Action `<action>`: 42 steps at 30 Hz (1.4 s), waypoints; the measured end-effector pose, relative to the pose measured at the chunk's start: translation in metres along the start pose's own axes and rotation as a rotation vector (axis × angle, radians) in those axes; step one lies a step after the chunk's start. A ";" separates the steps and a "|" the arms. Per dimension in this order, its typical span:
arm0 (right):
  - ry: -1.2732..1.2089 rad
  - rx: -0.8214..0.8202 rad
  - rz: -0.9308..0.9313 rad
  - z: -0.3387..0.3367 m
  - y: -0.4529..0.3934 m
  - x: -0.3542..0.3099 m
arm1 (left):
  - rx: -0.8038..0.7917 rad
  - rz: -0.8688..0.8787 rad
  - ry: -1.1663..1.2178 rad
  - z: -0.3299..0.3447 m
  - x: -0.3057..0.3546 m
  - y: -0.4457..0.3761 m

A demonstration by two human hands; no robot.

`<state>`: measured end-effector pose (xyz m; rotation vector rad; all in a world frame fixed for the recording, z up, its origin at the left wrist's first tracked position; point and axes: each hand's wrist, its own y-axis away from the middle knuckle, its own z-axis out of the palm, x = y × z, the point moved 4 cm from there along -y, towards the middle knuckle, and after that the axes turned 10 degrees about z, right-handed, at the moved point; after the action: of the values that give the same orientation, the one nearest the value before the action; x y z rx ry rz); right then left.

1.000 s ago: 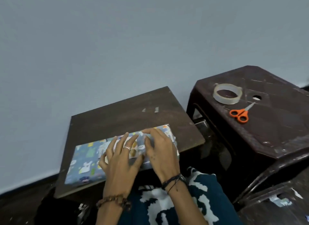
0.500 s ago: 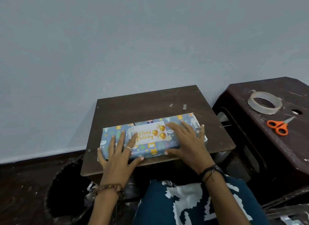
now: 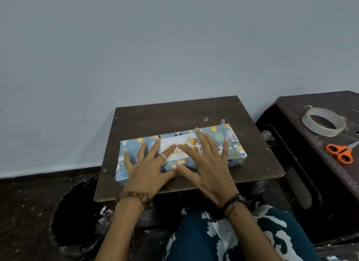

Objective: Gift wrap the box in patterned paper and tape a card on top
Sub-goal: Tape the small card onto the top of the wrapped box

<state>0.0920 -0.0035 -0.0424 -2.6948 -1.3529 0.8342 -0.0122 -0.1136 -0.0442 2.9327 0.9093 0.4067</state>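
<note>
right hand (image 3: 208,167) slid inward | both spread flat | card (image 3: 179,144) under fingertips, left hand (image 3: 147,166)

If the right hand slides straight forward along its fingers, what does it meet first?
The right hand lies flat on the wrapped box, fingers pointing away toward the wall. Past the box's far edge comes bare table, then probably the wall; depth is unclear.

A wrapped box (image 3: 236,151) is carried on a small dark wooden table (image 3: 174,115). To the table's right, a tape roll (image 3: 324,122) and orange scissors (image 3: 340,153) are borne by a dark plastic stool (image 3: 303,144).
</note>
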 end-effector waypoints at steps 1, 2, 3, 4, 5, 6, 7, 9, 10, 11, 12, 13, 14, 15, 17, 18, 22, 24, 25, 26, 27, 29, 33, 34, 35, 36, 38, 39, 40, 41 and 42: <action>0.018 -0.015 0.013 0.004 0.001 -0.002 | -0.022 0.000 -0.002 -0.001 0.000 -0.003; 0.043 -0.025 0.026 0.007 0.003 -0.002 | -0.024 0.003 0.010 0.000 0.000 -0.004; 0.066 -0.022 0.033 0.008 0.004 -0.001 | -0.014 0.007 0.028 -0.001 -0.001 -0.003; 0.079 -0.012 0.037 0.009 0.004 -0.001 | -0.003 0.009 0.041 0.000 -0.001 -0.002; 0.080 0.000 0.041 0.011 0.004 0.000 | 0.006 0.011 0.045 0.001 -0.002 -0.001; 0.072 0.002 0.046 0.012 0.003 0.001 | 0.014 0.012 0.045 0.003 -0.002 0.000; 0.062 0.003 0.052 0.013 0.003 0.002 | 0.025 0.011 0.047 0.004 -0.002 0.000; 0.035 0.004 0.065 0.014 0.004 0.002 | 0.040 0.008 0.061 0.005 -0.002 -0.002; 0.029 -0.001 0.070 0.015 0.004 0.002 | 0.041 0.006 0.064 0.005 -0.002 -0.002; 0.029 -0.006 0.070 0.015 0.005 0.002 | 0.039 0.004 0.060 0.005 -0.002 -0.002; 0.029 -0.009 0.068 0.014 0.005 0.002 | 0.035 0.004 0.052 0.006 -0.002 -0.002; 0.027 -0.016 0.068 0.013 0.005 0.002 | 0.024 0.006 0.043 0.007 -0.002 -0.001; 0.024 -0.036 0.071 0.011 0.004 0.001 | 0.005 0.009 0.039 0.008 -0.003 -0.001; 0.018 -0.069 0.080 0.009 0.004 0.000 | -0.013 0.013 0.044 0.008 -0.004 0.000; 0.001 -0.128 0.095 0.005 0.004 0.000 | -0.028 0.010 0.101 0.006 -0.003 0.001; -0.018 -0.139 0.099 0.002 0.003 -0.001 | -0.016 0.002 0.160 0.002 -0.002 0.001; -0.295 -0.096 0.162 -0.020 -0.020 0.010 | 0.147 0.019 0.262 -0.022 0.017 -0.016; -0.415 -0.021 0.167 -0.032 -0.040 0.024 | 0.244 0.147 0.349 -0.034 0.037 -0.041; -0.418 0.015 0.180 -0.036 -0.050 0.033 | 0.255 0.224 0.402 -0.039 0.048 -0.055; -0.404 0.048 0.206 -0.040 -0.060 0.044 | 0.238 0.281 0.418 -0.041 0.060 -0.071; -0.388 0.083 0.240 -0.042 -0.070 0.056 | 0.206 0.312 0.386 -0.041 0.070 -0.088; -0.354 0.135 0.318 -0.043 -0.089 0.084 | 0.148 0.315 0.277 -0.039 0.078 -0.121; -0.271 0.042 0.420 -0.029 -0.116 0.135 | 0.083 0.262 0.223 -0.029 0.065 -0.175; -0.278 -0.016 0.434 -0.024 -0.120 0.142 | 0.056 0.253 0.197 -0.025 0.061 -0.185; -0.271 -0.072 0.438 -0.019 -0.122 0.146 | 0.019 0.244 0.182 -0.020 0.058 -0.194; -0.244 -0.117 0.429 -0.014 -0.125 0.148 | -0.026 0.235 0.178 -0.014 0.056 -0.200; -0.178 -0.159 0.397 -0.009 -0.130 0.150 | -0.086 0.224 0.165 -0.002 0.056 -0.210; -0.158 -0.168 0.383 -0.008 -0.131 0.150 | -0.090 0.227 0.159 0.001 0.057 -0.214; -0.150 -0.170 0.371 -0.008 -0.133 0.150 | -0.084 0.234 0.164 0.002 0.058 -0.218; -0.156 -0.164 0.365 -0.008 -0.133 0.150 | -0.073 0.244 0.174 0.002 0.058 -0.221; -0.169 -0.140 0.363 -0.009 -0.132 0.149 | -0.060 0.251 0.187 0.001 0.059 -0.222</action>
<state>0.0705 0.1930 -0.0703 -3.0995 -0.9892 1.0486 -0.0875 0.1034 -0.0579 2.9988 0.5311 0.7170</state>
